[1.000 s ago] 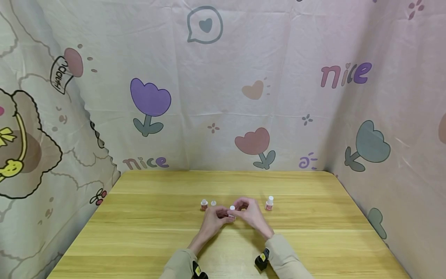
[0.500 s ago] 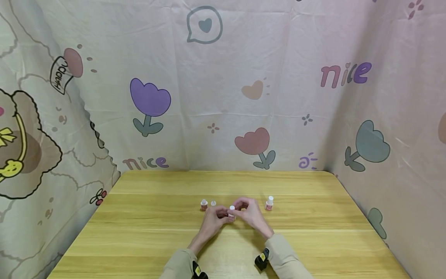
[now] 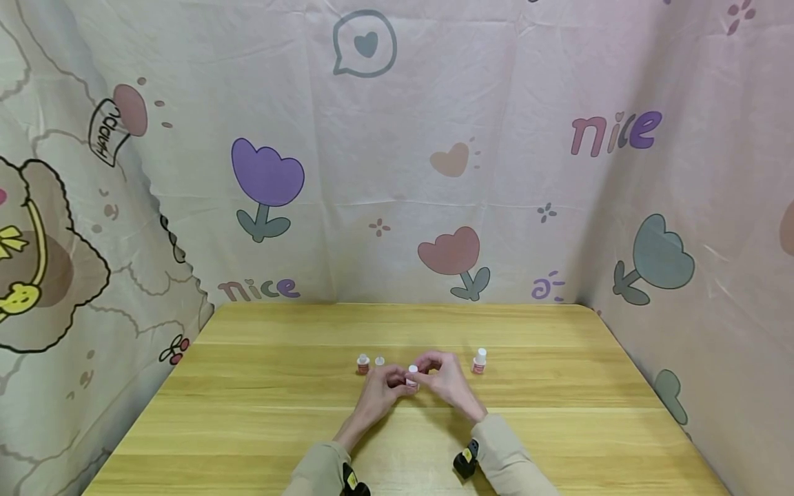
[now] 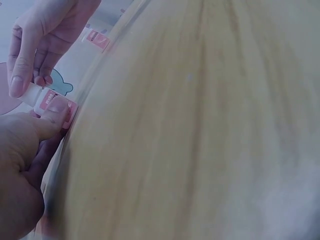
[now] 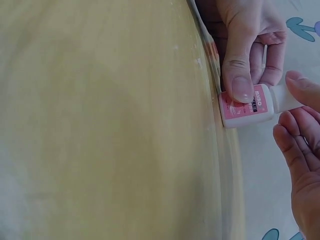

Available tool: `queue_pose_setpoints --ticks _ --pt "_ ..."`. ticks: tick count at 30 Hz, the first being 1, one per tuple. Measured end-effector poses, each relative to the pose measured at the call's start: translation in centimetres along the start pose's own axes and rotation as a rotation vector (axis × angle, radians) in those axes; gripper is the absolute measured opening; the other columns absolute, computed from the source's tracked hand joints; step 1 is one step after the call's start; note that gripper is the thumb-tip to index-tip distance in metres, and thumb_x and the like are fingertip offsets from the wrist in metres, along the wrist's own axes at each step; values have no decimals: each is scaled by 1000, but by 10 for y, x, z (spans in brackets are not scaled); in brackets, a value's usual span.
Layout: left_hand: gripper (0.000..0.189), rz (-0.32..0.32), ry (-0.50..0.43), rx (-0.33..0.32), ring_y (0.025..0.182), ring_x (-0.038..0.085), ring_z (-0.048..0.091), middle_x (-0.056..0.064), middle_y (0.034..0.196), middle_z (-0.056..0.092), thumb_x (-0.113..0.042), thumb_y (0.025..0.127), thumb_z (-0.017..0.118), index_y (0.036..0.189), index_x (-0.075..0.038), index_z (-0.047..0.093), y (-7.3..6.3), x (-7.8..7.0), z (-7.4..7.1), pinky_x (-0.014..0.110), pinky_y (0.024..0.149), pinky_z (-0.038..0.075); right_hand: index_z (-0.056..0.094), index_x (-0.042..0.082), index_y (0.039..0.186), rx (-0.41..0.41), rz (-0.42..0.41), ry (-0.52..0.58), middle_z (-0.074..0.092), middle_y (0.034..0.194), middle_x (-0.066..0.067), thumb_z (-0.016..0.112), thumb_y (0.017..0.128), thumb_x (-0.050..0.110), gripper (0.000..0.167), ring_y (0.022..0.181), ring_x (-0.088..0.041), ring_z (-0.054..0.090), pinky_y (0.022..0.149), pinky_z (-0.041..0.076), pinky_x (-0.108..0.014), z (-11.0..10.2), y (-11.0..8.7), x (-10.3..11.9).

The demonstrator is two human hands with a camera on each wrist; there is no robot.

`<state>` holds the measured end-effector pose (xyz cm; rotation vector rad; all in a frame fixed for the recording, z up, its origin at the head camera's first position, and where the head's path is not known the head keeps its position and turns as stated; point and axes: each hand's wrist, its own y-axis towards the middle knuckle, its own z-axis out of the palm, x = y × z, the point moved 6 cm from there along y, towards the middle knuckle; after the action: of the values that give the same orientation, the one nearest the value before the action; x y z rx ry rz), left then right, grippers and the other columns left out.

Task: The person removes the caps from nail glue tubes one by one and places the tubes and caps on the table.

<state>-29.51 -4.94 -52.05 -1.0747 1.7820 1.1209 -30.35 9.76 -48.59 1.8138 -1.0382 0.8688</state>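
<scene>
A small glue bottle (image 5: 246,107) with a pink label and a white cap (image 5: 285,98) stands upright on the table in front of me. My left hand (image 3: 377,399) grips the bottle's body, its thumb across the label in both wrist views. On the cap, the thumb and fingertips of my right hand (image 3: 448,380) pinch from the right side. The label's lower part is covered by the left thumb (image 4: 59,105). In the head view, both hands hide much of the bottle.
A second pink-labelled bottle (image 3: 480,362) with a tall white cap stands right of my hands. Another small bottle (image 3: 363,366) with a shorter white top is behind the left hand, beside a small white object (image 3: 380,362) partly hidden. Printed cloth hangs behind the wooden table (image 3: 279,386).
</scene>
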Motion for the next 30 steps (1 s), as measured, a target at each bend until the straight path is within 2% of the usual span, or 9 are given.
queue_pose_setpoints --ticks 11,21,30 --pt "16 22 -44 -14 81 31 75 14 87 79 -1 79 81 93 -3 74 -1 -1 -1 23 73 55 74 6 90 25 -43 3 76 85 -11 82 81 6 12 76 -3 65 76 56 -26 0 -2 2" --pt "16 12 -12 -27 80 29 77 12 85 79 -2 78 83 91 -6 76 -1 -1 -1 21 72 56 70 10 86 6 19 -80 72 80 -5 86 79 14 18 71 0 60 70 53 -20 -1 0 -2" --pt "15 11 -8 -17 81 27 77 12 86 79 -3 78 82 91 -6 76 0 -1 -1 21 73 56 73 9 86 6 -91 -67 75 80 -7 83 81 12 11 72 -2 63 70 55 -24 0 0 1"
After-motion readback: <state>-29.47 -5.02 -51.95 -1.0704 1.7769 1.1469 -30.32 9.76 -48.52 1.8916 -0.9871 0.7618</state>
